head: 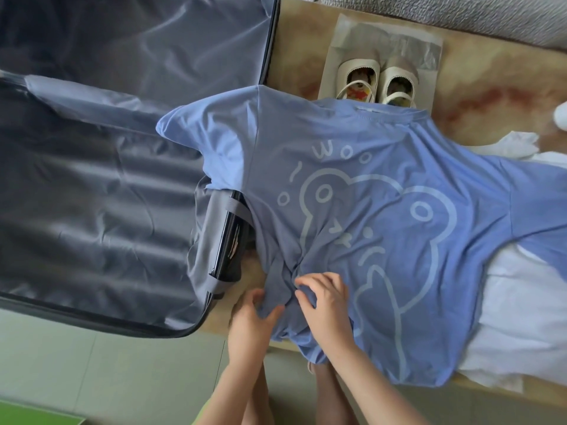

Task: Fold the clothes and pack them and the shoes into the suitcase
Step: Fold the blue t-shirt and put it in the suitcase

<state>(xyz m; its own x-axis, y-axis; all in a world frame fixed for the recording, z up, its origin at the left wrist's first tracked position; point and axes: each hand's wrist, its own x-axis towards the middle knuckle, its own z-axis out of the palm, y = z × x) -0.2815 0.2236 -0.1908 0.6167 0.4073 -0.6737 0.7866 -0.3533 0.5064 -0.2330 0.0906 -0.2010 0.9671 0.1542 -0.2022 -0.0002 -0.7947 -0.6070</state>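
A blue T-shirt [368, 185] with a pale cartoon print lies spread on the low table, one sleeve draped over the edge of the open suitcase [92, 185] on the left. My left hand [254, 314] pinches a bunched fold of the shirt's near hem. My right hand [325, 296] grips the same bunched cloth just to the right. A pair of cream shoes [377, 84] stands on a translucent bag [389, 44] beyond the shirt's collar. White clothes [521, 317] lie under the shirt at the right.
The suitcase's dark lining fills the left half of the view, with a grey strap and zip pocket [227, 240] near its right edge. A marbled beige tabletop [491, 96] shows at the back right. Grey fabric [460, 16] runs along the far edge. My legs stand below.
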